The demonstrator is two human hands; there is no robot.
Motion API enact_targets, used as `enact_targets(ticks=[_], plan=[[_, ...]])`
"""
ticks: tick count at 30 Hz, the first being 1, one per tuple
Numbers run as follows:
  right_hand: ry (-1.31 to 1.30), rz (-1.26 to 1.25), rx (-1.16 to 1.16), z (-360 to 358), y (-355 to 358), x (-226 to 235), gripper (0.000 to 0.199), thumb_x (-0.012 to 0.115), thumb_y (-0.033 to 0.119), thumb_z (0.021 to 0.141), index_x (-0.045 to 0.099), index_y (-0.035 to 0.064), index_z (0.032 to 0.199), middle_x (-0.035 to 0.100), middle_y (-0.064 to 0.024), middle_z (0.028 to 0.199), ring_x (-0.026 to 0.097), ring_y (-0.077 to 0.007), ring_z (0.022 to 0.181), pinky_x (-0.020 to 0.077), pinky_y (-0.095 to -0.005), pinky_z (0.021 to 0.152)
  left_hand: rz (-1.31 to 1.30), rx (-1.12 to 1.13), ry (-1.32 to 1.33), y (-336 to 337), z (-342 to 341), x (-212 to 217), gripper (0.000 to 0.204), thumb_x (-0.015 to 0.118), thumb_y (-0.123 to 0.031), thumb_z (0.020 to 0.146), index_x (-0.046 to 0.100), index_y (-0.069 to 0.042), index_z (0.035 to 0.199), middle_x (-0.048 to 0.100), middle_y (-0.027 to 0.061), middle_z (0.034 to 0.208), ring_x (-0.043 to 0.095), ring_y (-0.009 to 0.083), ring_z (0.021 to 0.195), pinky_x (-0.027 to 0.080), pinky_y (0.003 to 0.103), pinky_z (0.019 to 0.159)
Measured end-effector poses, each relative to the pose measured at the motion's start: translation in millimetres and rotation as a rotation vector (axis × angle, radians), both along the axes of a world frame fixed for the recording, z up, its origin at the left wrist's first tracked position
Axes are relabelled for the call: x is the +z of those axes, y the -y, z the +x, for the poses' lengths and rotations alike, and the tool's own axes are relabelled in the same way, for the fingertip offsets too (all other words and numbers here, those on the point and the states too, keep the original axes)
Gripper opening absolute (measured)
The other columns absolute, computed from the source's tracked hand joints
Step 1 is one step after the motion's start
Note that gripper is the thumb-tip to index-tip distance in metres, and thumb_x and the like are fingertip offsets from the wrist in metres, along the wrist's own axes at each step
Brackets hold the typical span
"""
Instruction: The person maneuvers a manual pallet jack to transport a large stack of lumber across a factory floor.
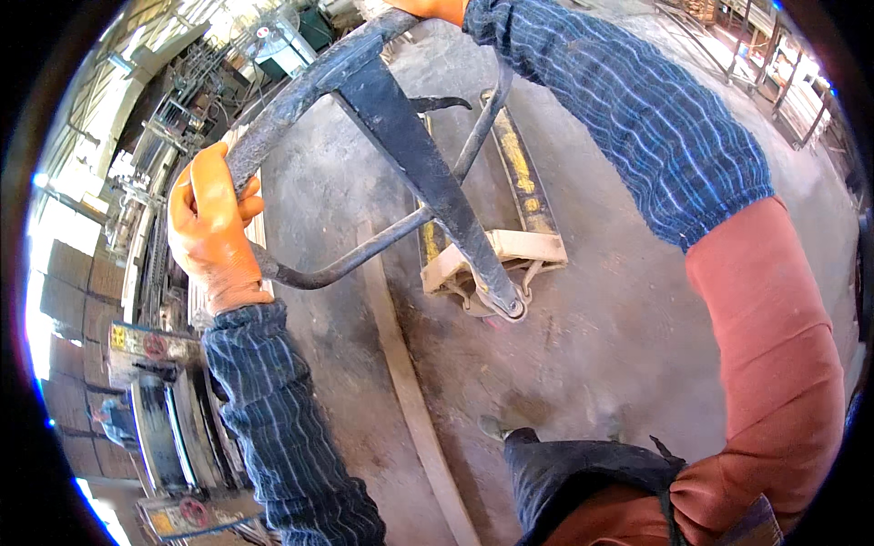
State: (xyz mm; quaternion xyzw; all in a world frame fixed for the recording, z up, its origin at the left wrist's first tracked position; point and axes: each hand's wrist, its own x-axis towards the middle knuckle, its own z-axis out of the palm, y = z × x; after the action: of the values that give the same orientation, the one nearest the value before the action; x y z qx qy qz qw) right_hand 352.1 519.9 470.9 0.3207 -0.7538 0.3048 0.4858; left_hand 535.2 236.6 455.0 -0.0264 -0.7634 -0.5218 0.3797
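Both of my hands wear orange gloves and are at the worn black handle (300,96) of a pallet jack. My left hand (211,214) is closed round the bar's lower left end, its fingers curled. At the top edge my right hand (442,7) is on the bar's other end, partly cut off by the picture. A flat black shaft (410,146) runs from the handle down to the pallet jack's pale frame (519,247). Its two forks, dark with worn yellow paint (519,168), point away from me. A curved cross-bar (364,247) is joined to the shaft.
A long pale strip (410,391) runs along the concrete floor (583,364) left of my feet. Machinery with rollers (168,437) and stacked blocks (77,300) line the left side. A person (116,423) is beyond the machinery. Metal racks (774,68) stand far right.
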Motion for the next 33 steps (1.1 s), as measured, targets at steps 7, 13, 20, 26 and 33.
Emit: enact_targets(ticks=[7, 13, 20, 26, 33], plan=[[0.102, -0.040, -0.041, -96.0, 26.0, -18.0, 0.030, 0.065, 0.036, 0.088, 0.074, 0.0087, 0.093, 0.073, -0.0155, 0.089, 0.070, -0.0303, 0.085, 0.0544, -0.0415, 0.076, -0.075, -0.084, 0.006, 45.5, -115.1, -14.2, 0.041, 0.060, -0.041, 0.093, 0.070, -0.005, 0.111, 0.067, 0.0073, 0.102, 0.068, 0.0126, 0.069, 0.052, 0.024, 0.061], [0.225, -0.040, -0.047, -166.6, 58.8, -29.9, 0.028, 0.064, 0.034, 0.088, 0.074, 0.0075, 0.089, 0.072, -0.0150, 0.082, 0.069, -0.0282, 0.079, 0.0530, -0.0403, 0.072, -0.050, -0.173, 0.039, 93.8, -238.2, -30.8, 0.041, 0.060, -0.040, 0.092, 0.071, -0.005, 0.110, 0.068, 0.0077, 0.084, 0.064, 0.0118, 0.060, 0.049, 0.023, 0.057], [0.143, -0.064, -0.290, -299.1, 80.2, -42.5, 0.032, 0.065, 0.040, 0.086, 0.074, 0.0089, 0.088, 0.071, -0.0177, 0.085, 0.070, -0.0322, 0.080, 0.0537, -0.0412, 0.072, -0.087, -0.281, -0.015, 133.7, -421.9, -35.8, 0.045, 0.058, -0.043, 0.096, 0.070, -0.003, 0.113, 0.067, 0.0081, 0.082, 0.060, 0.0105, 0.058, 0.048, 0.024, 0.055], [0.103, -0.024, -0.343, -396.7, 58.6, -3.6, 0.041, 0.061, 0.047, 0.090, 0.074, 0.0088, 0.091, 0.072, -0.0138, 0.081, 0.069, -0.0283, 0.067, 0.0536, -0.0402, 0.061, -0.158, -0.326, 0.006, 124.6, -535.5, -0.6, 0.041, 0.050, -0.040, 0.101, 0.070, -0.007, 0.114, 0.065, 0.0085, 0.094, 0.061, 0.0129, 0.061, 0.052, 0.026, 0.053], [0.340, 0.060, -0.565, -474.9, 77.2, 16.6, 0.044, 0.058, 0.052, 0.090, 0.075, 0.0117, 0.096, 0.071, -0.0181, 0.090, 0.070, -0.0359, 0.083, 0.0550, -0.0417, 0.077, -0.041, -0.329, -0.018, 126.2, -696.1, -5.4, 0.041, 0.050, -0.038, 0.097, 0.070, -0.003, 0.105, 0.064, 0.0103, 0.086, 0.060, 0.0141, 0.056, 0.049, 0.028, 0.048]])
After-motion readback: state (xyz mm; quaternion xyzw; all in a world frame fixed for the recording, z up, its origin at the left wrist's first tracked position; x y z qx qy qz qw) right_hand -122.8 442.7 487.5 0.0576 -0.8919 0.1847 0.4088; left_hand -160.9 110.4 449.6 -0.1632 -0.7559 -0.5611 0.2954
